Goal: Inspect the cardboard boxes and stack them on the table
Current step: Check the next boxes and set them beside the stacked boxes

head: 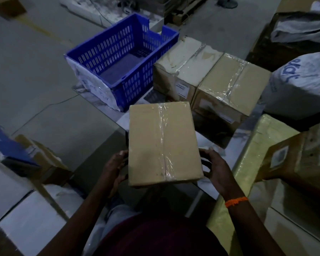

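Note:
I hold a taped brown cardboard box (pixel 163 143) in front of me, its top face up with a strip of clear tape down the middle. My left hand (pixel 116 170) grips its left side and my right hand (pixel 215 169) grips its right side. Beyond it, two larger taped cardboard boxes (pixel 185 61) (pixel 233 84) sit side by side on the table (pixel 124 122). My fingers under the held box are hidden.
An empty blue plastic crate (pixel 122 58) stands left of the two boxes. White sacks (pixel 301 84) lie at the right. A yellow wrapped package (pixel 248 163) and a brown box (pixel 307 156) sit close on my right. More boxes (pixel 42 157) are at the left.

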A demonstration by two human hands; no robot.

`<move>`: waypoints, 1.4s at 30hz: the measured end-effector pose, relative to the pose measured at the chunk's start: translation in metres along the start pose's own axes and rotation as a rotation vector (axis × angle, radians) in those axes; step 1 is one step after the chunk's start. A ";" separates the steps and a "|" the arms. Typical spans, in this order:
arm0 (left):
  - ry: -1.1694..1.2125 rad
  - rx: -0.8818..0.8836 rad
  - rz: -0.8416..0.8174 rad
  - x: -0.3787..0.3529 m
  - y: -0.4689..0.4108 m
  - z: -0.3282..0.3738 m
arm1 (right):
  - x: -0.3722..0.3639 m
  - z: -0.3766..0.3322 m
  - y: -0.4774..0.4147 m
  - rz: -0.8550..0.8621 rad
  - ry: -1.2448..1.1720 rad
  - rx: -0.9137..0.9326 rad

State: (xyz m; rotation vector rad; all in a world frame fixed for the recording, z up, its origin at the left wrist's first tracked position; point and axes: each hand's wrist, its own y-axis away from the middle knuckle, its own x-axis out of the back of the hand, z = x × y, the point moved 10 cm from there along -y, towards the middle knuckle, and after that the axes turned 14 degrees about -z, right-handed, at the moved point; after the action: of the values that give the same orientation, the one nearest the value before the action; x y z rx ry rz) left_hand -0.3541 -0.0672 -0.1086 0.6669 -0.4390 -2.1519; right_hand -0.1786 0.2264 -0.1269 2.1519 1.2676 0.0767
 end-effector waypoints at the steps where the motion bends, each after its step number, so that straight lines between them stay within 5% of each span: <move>1: -0.017 0.013 0.024 0.003 -0.002 0.000 | 0.002 -0.002 -0.002 0.003 0.012 -0.009; 8: -0.071 -0.028 0.205 0.012 -0.032 0.038 | -0.004 -0.045 -0.030 0.042 0.088 0.058; 22: -0.562 0.060 -0.050 -0.010 -0.088 0.086 | -0.048 -0.098 -0.072 -0.086 0.287 0.158; 26: -0.422 -0.049 -0.034 -0.011 -0.073 0.095 | -0.046 -0.109 -0.054 -0.060 0.357 0.271; 33: -0.104 -0.287 -0.063 -0.040 -0.031 0.123 | -0.027 -0.144 -0.005 0.020 0.043 0.461; 42: -0.050 -0.224 -0.120 -0.062 -0.014 0.086 | -0.005 -0.113 0.055 0.161 -0.020 0.523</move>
State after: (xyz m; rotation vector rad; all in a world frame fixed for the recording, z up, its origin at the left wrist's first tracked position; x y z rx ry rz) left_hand -0.3814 -0.0032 -0.0278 0.5260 -0.1839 -2.2921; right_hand -0.1783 0.2593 -0.0054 2.6876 1.1941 -0.2343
